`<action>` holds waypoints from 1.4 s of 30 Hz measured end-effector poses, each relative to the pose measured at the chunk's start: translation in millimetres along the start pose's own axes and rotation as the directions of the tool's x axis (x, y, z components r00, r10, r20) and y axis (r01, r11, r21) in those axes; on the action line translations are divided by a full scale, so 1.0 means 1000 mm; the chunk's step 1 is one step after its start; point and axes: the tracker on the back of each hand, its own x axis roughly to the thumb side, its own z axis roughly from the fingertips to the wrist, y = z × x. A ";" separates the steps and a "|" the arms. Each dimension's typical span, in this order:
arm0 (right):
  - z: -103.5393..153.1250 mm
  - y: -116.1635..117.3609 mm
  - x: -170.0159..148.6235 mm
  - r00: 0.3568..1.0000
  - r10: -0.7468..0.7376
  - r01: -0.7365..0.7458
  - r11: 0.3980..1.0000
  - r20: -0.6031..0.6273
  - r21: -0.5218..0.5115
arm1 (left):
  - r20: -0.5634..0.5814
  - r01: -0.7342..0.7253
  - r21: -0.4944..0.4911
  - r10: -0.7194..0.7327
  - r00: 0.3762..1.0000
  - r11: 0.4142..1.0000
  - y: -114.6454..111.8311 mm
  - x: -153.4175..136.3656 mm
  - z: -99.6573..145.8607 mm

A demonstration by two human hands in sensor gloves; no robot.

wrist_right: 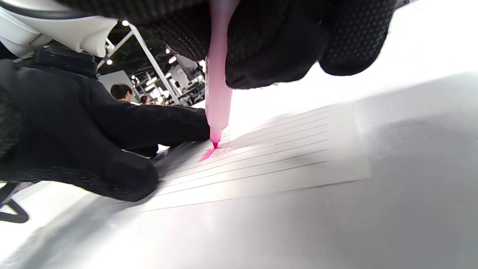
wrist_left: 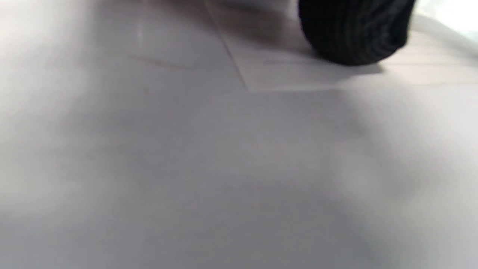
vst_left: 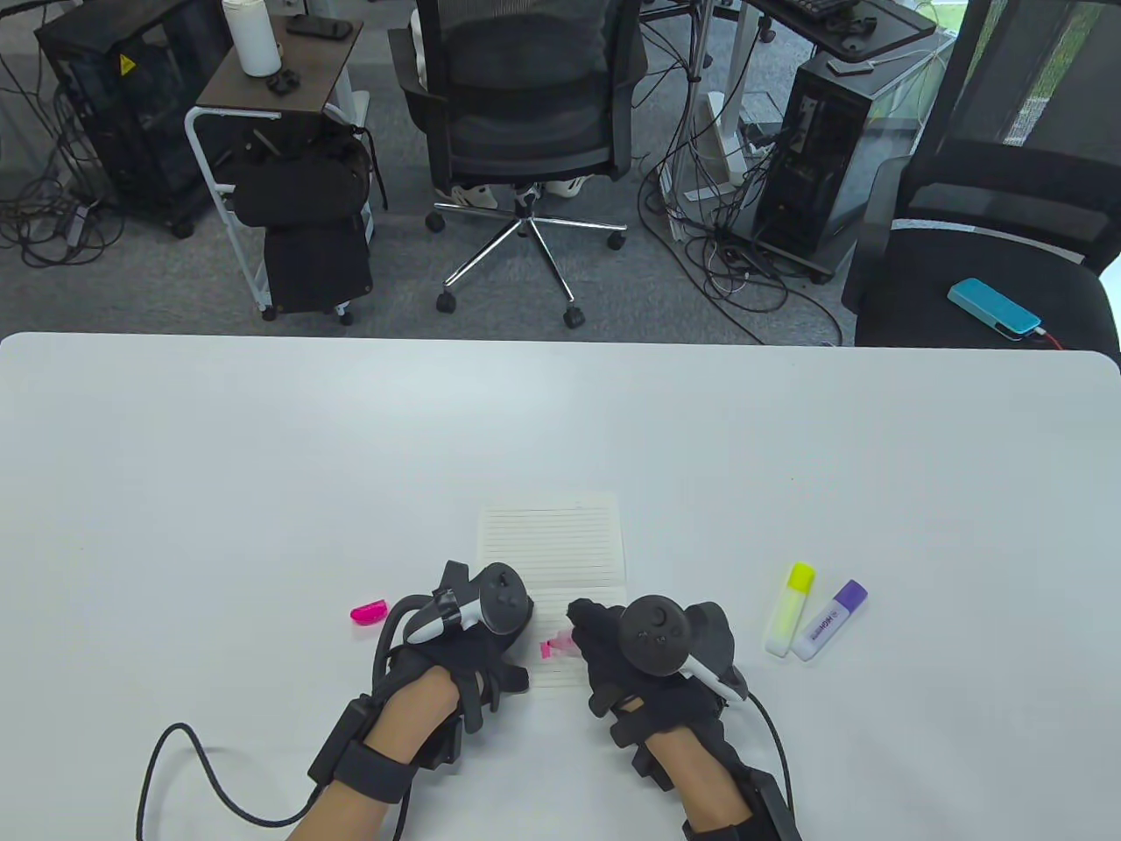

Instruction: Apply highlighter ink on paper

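Observation:
A sheet of lined paper [vst_left: 552, 543] lies on the white table [vst_left: 263, 455]. My right hand [vst_left: 604, 639] grips a pink highlighter [wrist_right: 217, 101], its tip on the paper [wrist_right: 269, 149] beside a short pink mark [wrist_right: 206, 154]; the mark and tip show in the table view [vst_left: 552, 646]. My left hand [vst_left: 473, 653] rests on the paper's left side with fingers flat [wrist_right: 123, 172]. One left fingertip [wrist_left: 354, 33] shows on the paper's corner [wrist_left: 283, 71] in the blurred left wrist view.
The pink cap [vst_left: 369, 611] lies left of my left hand. A yellow highlighter [vst_left: 790, 609] and a purple highlighter [vst_left: 829, 619] lie capped to the right of my right hand. Office chairs [vst_left: 525, 131] stand beyond the table's far edge.

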 end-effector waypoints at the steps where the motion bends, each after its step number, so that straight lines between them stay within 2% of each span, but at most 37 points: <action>1: 0.000 -0.001 0.000 1.000 -0.018 0.018 1.000 -0.006 0.020 | 0.000 0.001 -0.001 -0.001 1.000 1.000 0.000 0.000 0.000; 3: 0.002 -0.003 0.002 0.999 -0.032 0.032 0.998 -0.003 0.061 | 0.000 0.001 -0.001 -0.001 1.000 1.000 0.000 0.000 0.000; 8: 0.000 0.000 0.001 1.000 0.006 -0.006 1.000 -0.001 -0.007 | -0.001 0.000 -0.001 0.000 1.000 1.000 0.000 0.000 0.000; 13: 0.003 -0.004 0.002 1.000 -0.018 0.018 0.998 -0.005 0.063 | -0.001 0.001 -0.002 -0.001 1.000 1.000 0.000 0.000 0.000; 17: 0.000 -0.001 0.000 1.000 0.022 -0.022 0.999 -0.014 -0.024 | 0.000 0.001 -0.001 -0.001 1.000 1.000 0.000 0.000 0.000; 22: 0.003 -0.005 0.001 0.999 -0.026 0.027 0.998 -0.018 0.064 | 0.000 0.001 -0.003 -0.001 1.000 1.000 0.000 0.000 0.000; 26: 0.001 -0.002 0.000 1.000 0.011 -0.012 1.000 -0.014 -0.012 | 0.000 0.001 -0.002 -0.001 1.000 1.000 0.000 0.000 0.000; 31: 0.003 -0.006 0.000 0.999 -0.030 0.032 0.997 -0.022 0.074 | 0.000 0.001 -0.003 -0.001 1.000 1.000 0.000 0.000 0.000; 35: 0.001 -0.002 0.000 1.000 0.014 -0.014 1.000 -0.017 -0.010 | 0.000 0.001 -0.004 -0.001 1.000 1.000 0.000 0.000 0.000; 40: 0.002 -0.006 -0.001 1.000 -0.022 0.023 0.998 -0.022 0.061 | 0.000 0.001 -0.004 -0.001 1.000 1.000 0.000 0.000 0.000; 42: 0.003 -0.006 0.000 1.000 -0.018 0.019 0.998 -0.021 0.060 | 0.000 0.002 -0.004 -0.002 1.000 1.000 0.000 0.000 0.000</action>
